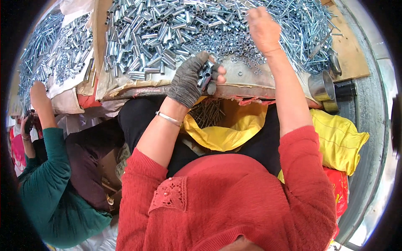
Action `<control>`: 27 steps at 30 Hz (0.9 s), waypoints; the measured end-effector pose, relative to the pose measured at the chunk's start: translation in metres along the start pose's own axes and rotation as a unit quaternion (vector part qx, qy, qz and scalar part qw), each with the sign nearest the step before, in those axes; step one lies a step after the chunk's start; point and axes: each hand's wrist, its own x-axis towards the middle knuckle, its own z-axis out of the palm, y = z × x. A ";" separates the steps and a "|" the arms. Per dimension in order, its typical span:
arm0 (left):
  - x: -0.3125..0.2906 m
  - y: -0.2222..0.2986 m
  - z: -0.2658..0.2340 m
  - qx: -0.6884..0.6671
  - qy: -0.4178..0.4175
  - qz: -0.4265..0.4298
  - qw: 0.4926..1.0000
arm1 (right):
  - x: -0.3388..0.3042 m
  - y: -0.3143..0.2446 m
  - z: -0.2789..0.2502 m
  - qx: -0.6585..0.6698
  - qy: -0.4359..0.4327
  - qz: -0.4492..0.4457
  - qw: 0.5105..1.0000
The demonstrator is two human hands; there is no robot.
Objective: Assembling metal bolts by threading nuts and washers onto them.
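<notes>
My left hand (186, 83), in a grey knitted glove with bare fingertips, is closed around several short shiny metal sleeves (205, 76) above the table's near edge. Farther right and higher, my bare right hand (264, 32) is over the border between small nuts (228, 44) and long thin bolts (303, 25). Its fingers are curled together and slightly blurred; whatever they hold, if anything, cannot be made out. A broad heap of loose metal sleeves (146, 35) covers the table beyond my left hand.
In my lap, an open yellow sack (238, 129) holds thin metal rods (209, 113). Metal cups (321, 85) sit at the table's right edge, above a folded yellow sack (341, 140). At left, a co-worker in a green sleeve (56, 148) reaches over similar parts (75, 46).
</notes>
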 end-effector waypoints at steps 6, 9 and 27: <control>-0.003 -0.001 -0.008 -0.003 -0.004 0.024 1.000 | -0.034 -0.042 -0.103 0.305 0.069 0.191 0.930; -0.008 -0.003 -0.007 -0.030 -0.013 -0.008 0.999 | -0.071 -0.076 -0.108 0.436 -0.071 0.222 0.869; -0.035 -0.009 0.000 0.014 -0.035 -0.010 0.999 | -0.127 -0.078 -0.145 0.534 -0.188 0.127 0.815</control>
